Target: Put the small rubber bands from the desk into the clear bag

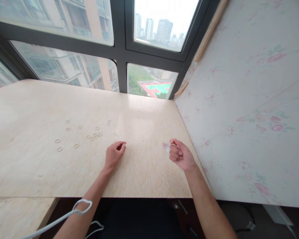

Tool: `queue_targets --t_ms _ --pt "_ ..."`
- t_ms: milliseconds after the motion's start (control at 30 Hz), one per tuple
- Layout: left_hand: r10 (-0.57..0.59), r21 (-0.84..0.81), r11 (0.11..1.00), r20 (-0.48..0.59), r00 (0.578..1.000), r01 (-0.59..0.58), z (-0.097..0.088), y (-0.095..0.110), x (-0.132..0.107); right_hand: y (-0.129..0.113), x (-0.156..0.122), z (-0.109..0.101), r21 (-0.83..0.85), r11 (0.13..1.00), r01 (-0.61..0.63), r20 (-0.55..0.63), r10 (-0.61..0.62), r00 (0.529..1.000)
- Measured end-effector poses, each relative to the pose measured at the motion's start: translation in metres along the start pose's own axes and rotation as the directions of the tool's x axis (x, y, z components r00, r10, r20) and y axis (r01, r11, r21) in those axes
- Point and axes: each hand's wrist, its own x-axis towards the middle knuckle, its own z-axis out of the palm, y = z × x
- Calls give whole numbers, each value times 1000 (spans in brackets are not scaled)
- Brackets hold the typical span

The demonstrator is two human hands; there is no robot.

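My left hand (114, 155) rests on the pale marble-look table (144, 172) with its fingers curled and pinched together at a small ring near their tips. Several thin rubber rings (94, 135) lie scattered on the table to the left of and beyond that hand. My right hand (179, 155) hovers near the table's right edge, fingers curled around a small clear plastic bag (165, 147) with pink print.
A floral-papered wall (244, 116) runs along the table's right side. Large windows (149, 43) stand behind the table's far edge. A white cable (72, 214) hangs by my left forearm, below the table's near edge.
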Motion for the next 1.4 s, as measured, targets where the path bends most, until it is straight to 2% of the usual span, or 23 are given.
queue_targets --t_ms 100,233,367,500,700,933,1200,1400 --pt "57 42 997 -7 998 -57 1 0 -5 17 9 20 31 999 -13 68 10 998" --pt "174 69 983 -30 984 -172 -1 4 -14 46 26 46 -15 1000 -28 107 29 994" --pt "339 33 939 76 938 -343 -4 9 -21 77 48 64 -66 997 -47 84 53 995" --pt "437 0 897 165 884 -443 -6 11 -24 94 64 70 -86 992 -88 68 94 993" --pt "480 -9 871 223 848 -491 -4 12 -23 98 71 68 -106 990 -95 90 105 990" --pt "490 101 841 273 828 -531 -2 9 -23 101 71 66 -125 987 -97 87 109 990" --pt "611 150 755 192 768 -638 0 8 -22 100 70 71 -171 982 -85 51 95 994" --pt "611 164 750 199 767 -640 0 10 -22 100 70 71 -185 979 -83 43 92 995"
